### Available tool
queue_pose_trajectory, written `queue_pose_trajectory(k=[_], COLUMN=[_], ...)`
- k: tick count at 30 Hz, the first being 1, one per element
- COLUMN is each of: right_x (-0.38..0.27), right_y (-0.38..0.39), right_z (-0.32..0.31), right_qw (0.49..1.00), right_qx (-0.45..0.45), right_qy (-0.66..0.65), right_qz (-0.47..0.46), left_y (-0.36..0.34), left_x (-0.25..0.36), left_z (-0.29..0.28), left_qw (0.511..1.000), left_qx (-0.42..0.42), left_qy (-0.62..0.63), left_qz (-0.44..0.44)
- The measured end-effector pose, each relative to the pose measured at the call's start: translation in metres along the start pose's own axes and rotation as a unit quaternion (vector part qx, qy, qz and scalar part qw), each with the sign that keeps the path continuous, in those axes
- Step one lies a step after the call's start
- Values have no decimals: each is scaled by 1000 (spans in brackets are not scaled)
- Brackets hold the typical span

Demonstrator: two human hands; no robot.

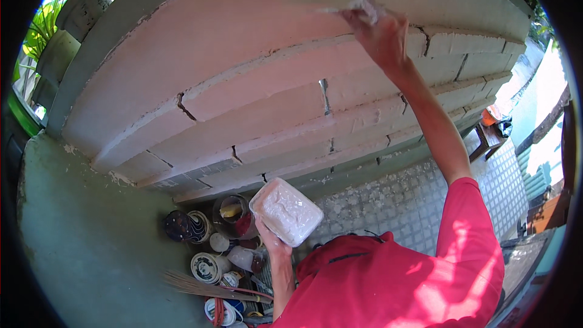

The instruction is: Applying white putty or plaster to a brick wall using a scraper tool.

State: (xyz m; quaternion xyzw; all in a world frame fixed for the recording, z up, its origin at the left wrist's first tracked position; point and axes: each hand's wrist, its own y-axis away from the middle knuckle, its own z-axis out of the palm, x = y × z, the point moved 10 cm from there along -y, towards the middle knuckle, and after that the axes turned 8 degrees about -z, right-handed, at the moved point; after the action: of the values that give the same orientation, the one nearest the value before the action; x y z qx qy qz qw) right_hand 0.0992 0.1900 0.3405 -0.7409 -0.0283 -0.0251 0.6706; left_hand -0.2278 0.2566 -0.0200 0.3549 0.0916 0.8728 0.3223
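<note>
My left hand (273,238) grips a square white plastic tub (296,231) from its left and lower side. Pale pink paint or paste coats the tub's inside. Raised high, my right hand (387,37) is closed on a pale, paint-smeared tool (366,7). A thin end of it points left, close to the upper wall; blur hides its exact kind. The wall (243,18) is pale pink on the left and greyish green on the upper right. Dark gaps break the ledges below.
Paint buckets (209,267), a clear tub (234,217) and a straw broom (200,284) crowd the floor by the green side wall (103,225). A small wooden stool (487,140) stands on the tiled floor (388,212) at right. Potted plants (82,9) sit at upper left.
</note>
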Motion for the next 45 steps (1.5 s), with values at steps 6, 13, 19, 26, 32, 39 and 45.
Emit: queue_pose_trajectory(k=[6,13,19,26,32,39,45], right_x=[18,16,80,99,48,54,92], right_y=[19,-25,49,94,33,20,27], right_z=[45,23,-56,-39,-35,0,-24], right_qw=[993,995,904,861,925,857,922], right_qx=[-81,-25,148,70,-189,-383,-318], right_qy=[77,99,-155,-106,244,323,166], right_qz=[-40,6,369,493,223,117,143], left_y=[-4,0,0,-11,-15,-11,-8], left_x=[-4,1,0,-2,1,14,35], left_z=[1,14,10,0,3,-14,-29], left_qw=[1000,1000,1000,998,996,998,999], left_qx=[-2,4,-15,-35,-55,-39,-27], left_qy=[-5,-2,4,-44,-64,-32,-27], left_qz=[-2,6,4,6,-7,-26,-3])
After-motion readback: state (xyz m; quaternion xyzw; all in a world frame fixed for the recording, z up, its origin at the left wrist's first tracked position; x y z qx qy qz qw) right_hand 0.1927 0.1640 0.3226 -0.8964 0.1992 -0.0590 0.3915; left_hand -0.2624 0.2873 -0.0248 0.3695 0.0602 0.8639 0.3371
